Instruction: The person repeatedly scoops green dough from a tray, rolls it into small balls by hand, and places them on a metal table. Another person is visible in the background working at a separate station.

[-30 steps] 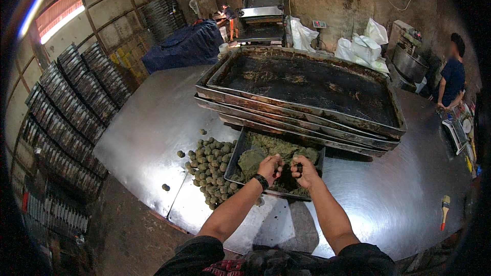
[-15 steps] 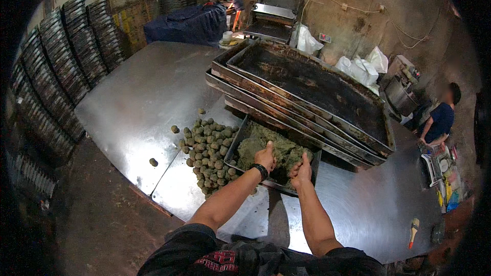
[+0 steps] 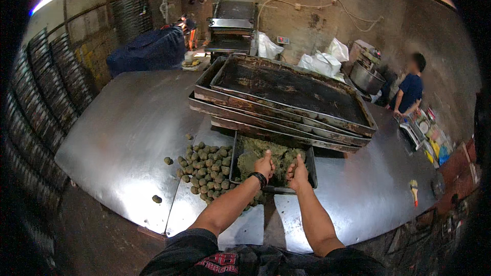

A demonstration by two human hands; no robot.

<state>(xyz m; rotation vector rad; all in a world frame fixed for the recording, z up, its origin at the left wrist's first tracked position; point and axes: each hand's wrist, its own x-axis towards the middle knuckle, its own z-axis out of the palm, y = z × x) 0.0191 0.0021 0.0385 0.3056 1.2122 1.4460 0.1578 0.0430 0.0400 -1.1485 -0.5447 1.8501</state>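
A dark rectangular tray (image 3: 234, 161) holds a rough mass of greenish-brown paste (image 3: 250, 154) and stands on the metal table. Over its near part is my left hand (image 3: 265, 166), a dark bracelet at the wrist, with fingers curled and thumb up. My right hand (image 3: 297, 173) faces it at the tray's right side, its fingers likewise bent in. A small gap separates the two hands. Whatever lies inside the fingers is hidden. To the left of the tray is a heap of round greenish-brown balls (image 3: 207, 166), with a few strays, one of them a lone ball (image 3: 157, 199).
Large blackened baking trays (image 3: 291, 89) are stacked behind the paste tray. A brush (image 3: 414, 192) lies at the right of the metal table (image 3: 128, 122). A person in dark blue (image 3: 409, 89) is at the right, near a mixer (image 3: 365, 74). Another person (image 3: 190, 31) stands far back.
My view has tilted up and shifted right, so the table sits differently in the picture. My hands stay over the paste tray; the right one appears slightly lower against the paste.
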